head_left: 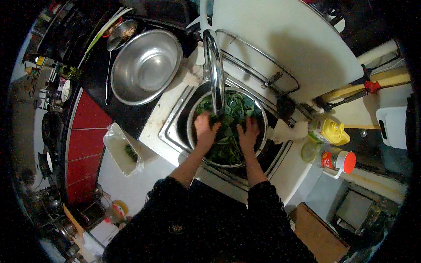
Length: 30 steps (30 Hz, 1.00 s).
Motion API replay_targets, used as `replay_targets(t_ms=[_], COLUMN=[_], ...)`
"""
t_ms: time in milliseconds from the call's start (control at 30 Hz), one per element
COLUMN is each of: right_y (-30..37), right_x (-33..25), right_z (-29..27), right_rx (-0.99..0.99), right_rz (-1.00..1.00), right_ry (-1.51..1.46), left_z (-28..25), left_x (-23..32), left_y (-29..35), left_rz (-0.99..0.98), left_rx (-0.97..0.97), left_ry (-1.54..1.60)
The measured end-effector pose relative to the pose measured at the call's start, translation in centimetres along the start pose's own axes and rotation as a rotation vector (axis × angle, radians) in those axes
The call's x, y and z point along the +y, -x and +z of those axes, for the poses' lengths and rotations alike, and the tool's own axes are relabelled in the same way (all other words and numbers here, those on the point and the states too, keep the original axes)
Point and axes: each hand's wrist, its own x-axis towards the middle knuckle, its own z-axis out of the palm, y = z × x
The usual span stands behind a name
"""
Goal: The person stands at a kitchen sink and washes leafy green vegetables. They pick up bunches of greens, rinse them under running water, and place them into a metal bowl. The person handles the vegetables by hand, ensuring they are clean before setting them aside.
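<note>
A round metal basin (265,131) stands in the sink (177,125), filled with dark green leafy greens (234,107). My left hand (205,129) is at the left side of the basin, its thumb apart and its fingertips partly lost among the leaves. On the right side, my right hand (248,131) lies on the greens with fingers spread. Neither hand visibly grips a bunch. Between and above them arches a chrome faucet (213,57), which covers part of the greens. Whether water runs from it is not visible.
A large steel bowl (147,65) rests on the dark counter at the left, beside a ladle (108,72) and green onions (105,30). A lined bin (120,155) holds green scraps. Yellow (332,131) and red-capped (340,161) containers stand at right, below a wire rack (263,72).
</note>
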Motion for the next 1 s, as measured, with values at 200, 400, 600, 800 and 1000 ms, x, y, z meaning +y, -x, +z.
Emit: replay_targets(t_ms=[200,400,600,800,1000], right_y=[-0.1,-0.7,-1.3,-1.8,0.0], right_x=[-0.7,0.2,15.8,6.4,-1.4], right_z=[-0.9,0.0,16.6,10.6,-5.0], right_rx=[-0.115,-0.431,-0.504,-0.416,-0.172], right_rz=[0.190,0.497,0.103,0.406,0.188], right_ry=[-0.407,-0.851,-1.443,-1.088,-0.221], left_z=[3.6,3.6,-2.5,-4.1,-1.8], left_x=[-4.3,-3.8,2.0,5.2,7.8], left_y=[0.4,-0.7,0.4,1.9,5.7], left_rz=[-0.211,-0.506,-0.106,-0.065,0.308], left_rx=[-0.003,-0.390,-0.149,-0.153,-0.146], left_ry=[0.288,0.934,0.641,-0.190,-0.294])
